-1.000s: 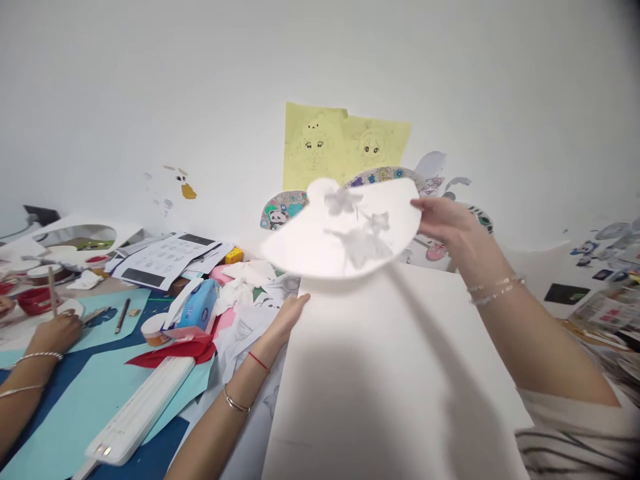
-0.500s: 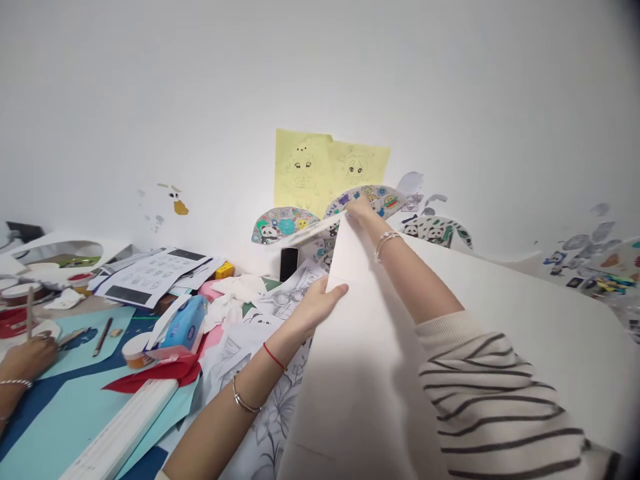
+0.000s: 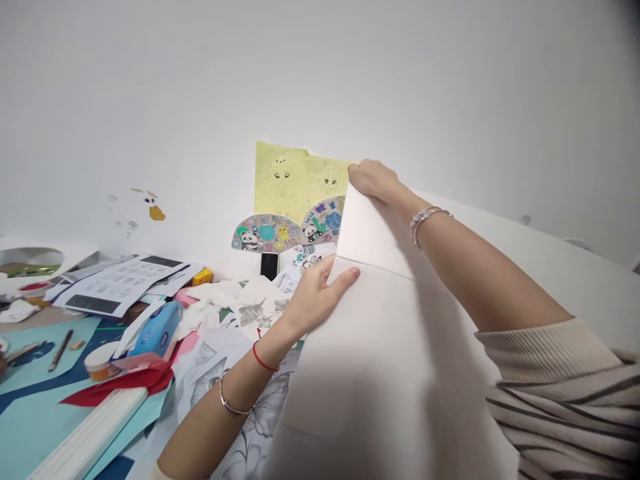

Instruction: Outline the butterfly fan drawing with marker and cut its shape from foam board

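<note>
White wall (image 3: 150, 100): upright behind the work; grey, yellow and black marks show at left.
Large white sheet (image 3: 370, 373): stands tilted before the wall, filling the lower centre between the hands, with a crease across its upper part. A white expanse continues right, behind the right forearm; whether it is the same piece cannot be told.
Pale teal paper (image 3: 45, 427): lies at lower left under a long white plastic case (image 3: 93, 437) and red material (image 3: 123, 385).
Yellow paper with two drawn faces (image 3: 283, 190): on the wall, its right end beside the right hand.
Fan-shaped, panda-decorated papers (image 3: 267, 232): two, just below the yellow paper, the right one partly covered by the sheet.
Right hand (image 3: 376, 181): at the sheet's top corner, fingers together, clamped on its edge.
Left hand (image 3: 320, 293): at the sheet's left edge, thumb laid on the near face, apart from the curled fingers; how firmly they grip cannot be told.
Blue tissue packet (image 3: 157, 330): left of the left hand, near crumpled white tissue (image 3: 200, 310) and a white-and-orange tub (image 3: 101, 361).
Black rectangular device (image 3: 270, 266): below the fan-shaped papers.
</note>
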`<state>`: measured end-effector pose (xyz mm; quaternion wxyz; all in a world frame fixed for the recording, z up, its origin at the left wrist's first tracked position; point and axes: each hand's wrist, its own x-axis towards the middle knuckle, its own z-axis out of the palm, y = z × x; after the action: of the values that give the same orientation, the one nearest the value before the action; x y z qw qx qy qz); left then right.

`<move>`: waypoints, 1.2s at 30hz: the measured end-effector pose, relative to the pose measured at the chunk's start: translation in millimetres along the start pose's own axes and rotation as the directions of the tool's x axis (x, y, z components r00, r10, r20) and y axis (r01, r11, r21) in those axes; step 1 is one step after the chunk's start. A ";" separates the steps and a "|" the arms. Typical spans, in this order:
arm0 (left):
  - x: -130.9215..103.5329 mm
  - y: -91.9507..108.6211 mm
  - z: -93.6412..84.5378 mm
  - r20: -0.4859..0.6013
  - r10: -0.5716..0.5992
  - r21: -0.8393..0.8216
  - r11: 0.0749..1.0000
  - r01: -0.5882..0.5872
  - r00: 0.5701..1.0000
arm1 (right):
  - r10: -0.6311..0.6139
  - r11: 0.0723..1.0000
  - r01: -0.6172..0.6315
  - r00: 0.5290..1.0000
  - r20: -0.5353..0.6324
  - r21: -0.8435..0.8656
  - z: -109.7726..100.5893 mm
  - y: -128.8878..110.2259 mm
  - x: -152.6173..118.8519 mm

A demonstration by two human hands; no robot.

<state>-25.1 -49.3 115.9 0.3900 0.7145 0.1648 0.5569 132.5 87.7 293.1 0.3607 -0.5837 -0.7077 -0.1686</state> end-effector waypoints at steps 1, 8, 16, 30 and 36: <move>-2.4 6.1 3.3 -0.008 0.032 0.036 0.999 -0.031 0.999 | 0.011 1.000 -0.011 1.000 -0.025 -0.002 -6.6 -2.4 0.1; -12.9 33.4 13.3 0.021 0.083 0.225 0.971 -0.086 0.996 | 0.049 0.995 -0.060 0.988 -0.145 -0.076 -25.5 -0.2 -13.8; -16.8 25.5 -13.0 -0.033 -0.133 0.024 0.991 0.134 0.991 | -0.020 0.992 0.005 0.992 -0.124 -0.126 -37.2 -10.5 -35.2; -36.7 38.9 -60.1 -0.410 -0.164 0.013 0.983 0.185 0.897 | 0.047 0.947 -0.118 0.971 -0.235 -0.300 -108.9 60.0 -65.1; -55.3 50.8 -59.9 -0.431 -0.224 0.011 0.967 0.254 0.874 | -0.007 0.946 -0.056 0.982 -0.191 -0.319 -108.9 52.3 -53.3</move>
<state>-108.6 -96.6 121.1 0.3859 0.5622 0.3517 0.6413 219.3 -8.1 320.2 0.3280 -0.6250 -0.6255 -0.3325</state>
